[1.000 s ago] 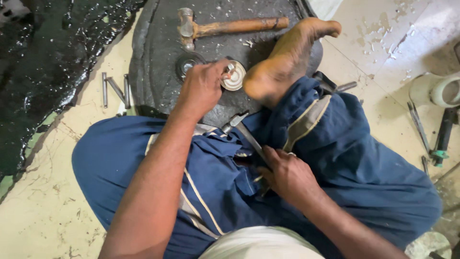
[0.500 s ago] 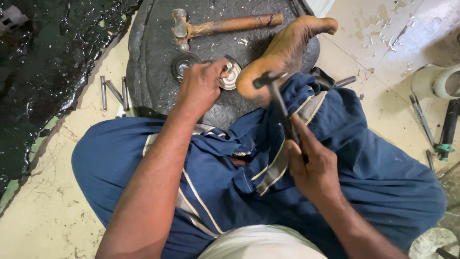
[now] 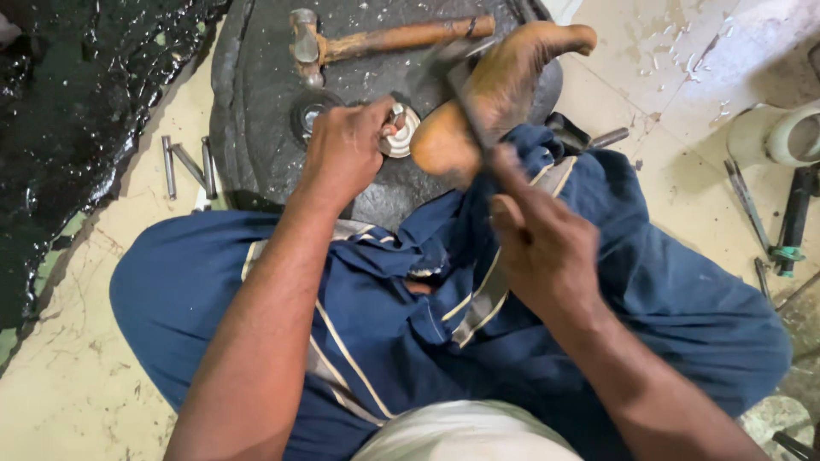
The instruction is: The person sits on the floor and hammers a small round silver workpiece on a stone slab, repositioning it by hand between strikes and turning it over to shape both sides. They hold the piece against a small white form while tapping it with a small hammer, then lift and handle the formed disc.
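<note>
Our left hand [image 3: 346, 154] pinches the small silver ring [image 3: 400, 137] flat on the dark slab [image 3: 256, 128], just beside our foot [image 3: 487, 94]. Our right hand [image 3: 542, 248] is fisted round a blurry tool [image 3: 461, 85], its long axis angled up over the foot, the ring down-left of its tip.

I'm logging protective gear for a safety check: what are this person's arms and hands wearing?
Nothing protective. The left hand and right hand are bare: no gloves, rings, watch or bands visible. Both forearms are uncovered, no sleeves in view. The hands look smudged with workshop grime.
</note>
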Motion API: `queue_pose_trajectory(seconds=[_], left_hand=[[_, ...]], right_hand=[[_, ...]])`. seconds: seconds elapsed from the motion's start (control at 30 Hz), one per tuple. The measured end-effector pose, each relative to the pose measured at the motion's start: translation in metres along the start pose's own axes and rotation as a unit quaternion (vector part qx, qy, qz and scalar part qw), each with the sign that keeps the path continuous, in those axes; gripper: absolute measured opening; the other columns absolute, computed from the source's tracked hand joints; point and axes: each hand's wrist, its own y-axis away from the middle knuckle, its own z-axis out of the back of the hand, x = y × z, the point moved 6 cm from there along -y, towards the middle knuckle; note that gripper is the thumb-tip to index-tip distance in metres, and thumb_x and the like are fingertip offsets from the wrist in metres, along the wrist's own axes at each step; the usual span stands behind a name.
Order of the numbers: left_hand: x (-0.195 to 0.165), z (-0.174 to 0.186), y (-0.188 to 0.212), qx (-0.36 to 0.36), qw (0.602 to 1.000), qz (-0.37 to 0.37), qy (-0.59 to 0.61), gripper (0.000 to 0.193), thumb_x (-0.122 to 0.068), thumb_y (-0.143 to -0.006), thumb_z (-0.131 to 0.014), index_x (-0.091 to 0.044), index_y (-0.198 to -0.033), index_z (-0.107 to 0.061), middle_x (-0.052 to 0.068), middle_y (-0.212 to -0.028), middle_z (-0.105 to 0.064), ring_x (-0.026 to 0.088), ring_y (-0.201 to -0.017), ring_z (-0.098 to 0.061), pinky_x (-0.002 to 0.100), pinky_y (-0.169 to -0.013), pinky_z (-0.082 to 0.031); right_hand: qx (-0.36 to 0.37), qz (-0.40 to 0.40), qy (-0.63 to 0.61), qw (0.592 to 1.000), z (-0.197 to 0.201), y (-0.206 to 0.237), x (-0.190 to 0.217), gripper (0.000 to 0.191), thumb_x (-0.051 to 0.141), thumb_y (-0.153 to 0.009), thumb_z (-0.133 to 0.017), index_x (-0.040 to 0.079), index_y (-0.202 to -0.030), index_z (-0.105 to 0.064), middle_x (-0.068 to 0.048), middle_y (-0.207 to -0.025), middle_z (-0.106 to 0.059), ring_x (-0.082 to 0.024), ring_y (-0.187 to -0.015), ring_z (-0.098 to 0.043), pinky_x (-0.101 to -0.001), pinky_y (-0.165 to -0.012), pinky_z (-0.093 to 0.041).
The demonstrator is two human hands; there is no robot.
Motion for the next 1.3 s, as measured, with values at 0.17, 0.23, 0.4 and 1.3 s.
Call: queue_pose_trajectory(seconds=[0.17, 0.23, 0.4, 1.3], left_hand=[[0.004, -0.002, -0.001, 0.016, 1.0, 0.012, -0.004, 0.02, -0.003, -0.089, -0.068, -0.009, -0.107, -0.071, 0.02, -0.085, -0.071, 0.043, -0.079, -0.069, 0.052, -0.068, -0.052], [0.003, -0.004, -0.002, 0.022, 0.999, -0.003, -0.035, 0.022, -0.003, -0.081, -0.068, -0.008, -0.102, -0.069, 0.02, -0.086, -0.072, 0.042, -0.079, -0.07, 0.053, -0.069, -0.053], [0.004, -0.006, -0.004, 0.023, 0.999, 0.01, -0.024, 0.018, -0.004, -0.086, -0.07, -0.01, -0.104, -0.072, 0.02, -0.083, -0.072, 0.043, -0.076, -0.069, 0.053, -0.065, -0.052], [0.017, -0.013, 0.005, -0.035, 0.999, 0.021, 0.001, 0.031, -0.011, -0.086, -0.074, -0.008, -0.116, -0.07, 0.02, -0.083, -0.072, 0.045, -0.076, -0.068, 0.055, -0.068, -0.052]], right_hand=[[0.06, 0.061, 0.011, 0.996, -0.002, -0.008, 0.013, 0.05, 0.006, -0.099, -0.068, 0.013, -0.148, -0.06, -0.02, -0.115, -0.074, -0.034, -0.097, -0.075, -0.0359, -0.086, -0.058], [0.019, 0.075, 0.011, 0.997, 0.007, -0.012, 0.016, 0.047, 0.006, -0.102, -0.068, 0.013, -0.147, -0.058, -0.02, -0.115, -0.073, -0.033, -0.098, -0.076, -0.0359, -0.084, -0.059], [-0.018, 0.031, 0.017, 0.999, 0.014, -0.013, 0.013, 0.045, 0.005, -0.106, -0.067, 0.009, -0.149, -0.057, -0.016, -0.1, -0.072, -0.025, -0.076, -0.07, -0.0352, -0.073, -0.056], [0.079, 0.043, 0.039, 0.995, 0.006, -0.022, 0.019, 0.048, 0.008, -0.1, -0.07, 0.014, -0.147, -0.062, -0.018, -0.091, -0.071, -0.025, -0.075, -0.07, -0.0354, -0.069, -0.056]])
